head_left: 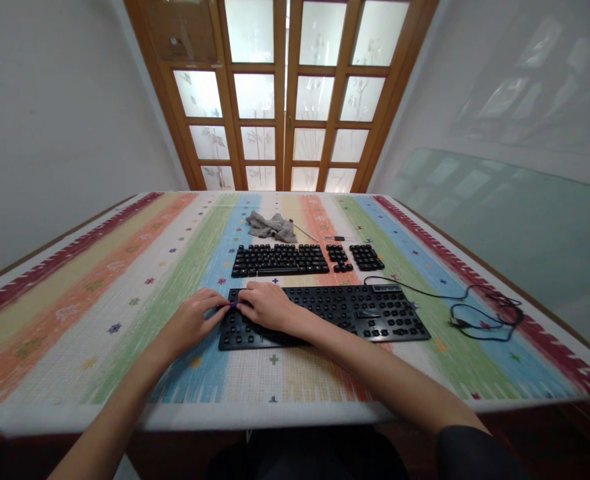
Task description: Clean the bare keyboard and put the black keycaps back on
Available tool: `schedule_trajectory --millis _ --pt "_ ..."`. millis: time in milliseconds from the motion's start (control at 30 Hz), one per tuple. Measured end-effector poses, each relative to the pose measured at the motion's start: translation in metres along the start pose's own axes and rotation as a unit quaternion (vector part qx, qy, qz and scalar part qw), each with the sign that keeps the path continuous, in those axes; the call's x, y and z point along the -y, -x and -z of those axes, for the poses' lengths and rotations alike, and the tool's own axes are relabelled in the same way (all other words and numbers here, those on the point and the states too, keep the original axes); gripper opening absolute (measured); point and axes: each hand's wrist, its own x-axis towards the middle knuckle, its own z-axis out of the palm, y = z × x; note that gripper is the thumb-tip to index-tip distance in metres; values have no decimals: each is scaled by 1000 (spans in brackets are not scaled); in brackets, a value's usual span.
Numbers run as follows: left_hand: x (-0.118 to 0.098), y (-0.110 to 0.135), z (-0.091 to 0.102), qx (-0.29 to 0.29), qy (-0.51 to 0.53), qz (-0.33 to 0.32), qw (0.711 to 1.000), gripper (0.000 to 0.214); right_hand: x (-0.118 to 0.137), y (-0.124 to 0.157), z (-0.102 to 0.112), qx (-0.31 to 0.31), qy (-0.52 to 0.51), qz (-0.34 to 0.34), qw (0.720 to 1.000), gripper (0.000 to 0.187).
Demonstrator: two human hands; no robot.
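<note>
A black keyboard base (315,337) without its keycaps lies in front of me, its key posts bare. Over its upper left corner, my left hand (197,320) pinches a small purple thing (233,305) between thumb and forefinger. My right hand (267,305) reaches across the base and pinches the same purple thing from the other side. It is too small to name. The right hand covers part of the base's left half. Just behind the base, the black keycaps (281,259) stand in rows laid out like a keyboard.
Further keycap groups, a middle block (339,257) and a number block (367,257), stand to the right. A crumpled grey cloth (272,227), a thin rod (305,233) and a small black-handled tool (339,239) lie behind. The keyboard's cable (485,337) coils at right on the striped tablecloth (139,313).
</note>
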Motion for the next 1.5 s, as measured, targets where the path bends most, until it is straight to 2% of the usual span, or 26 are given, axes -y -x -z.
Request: schedule_trajectory --millis 233,333,500,667,933,1500 --pt "-1 0 -2 -23 7 13 1000 26 0 -4 2 5 -15 -28 999 22" --pt "-1 -1 -3 -9 -3 -4 1000 25 -1 -5 4 8 -25 -37 999 21" --pt "-1 0 -5 -4 -53 -26 998 25 -2 -4 8 4 -37 -50 998 19" --pt "-11 1 -5 -2 -124 -58 991 24 -6 -3 7 3 -49 -51 997 18" --pt "-20 2 -9 -14 -170 -80 982 27 -8 -1 5 3 -51 -54 997 18" --pt "-40 -11 -22 -6 -161 -90 983 27 -25 16 17 8 -63 -67 996 17"
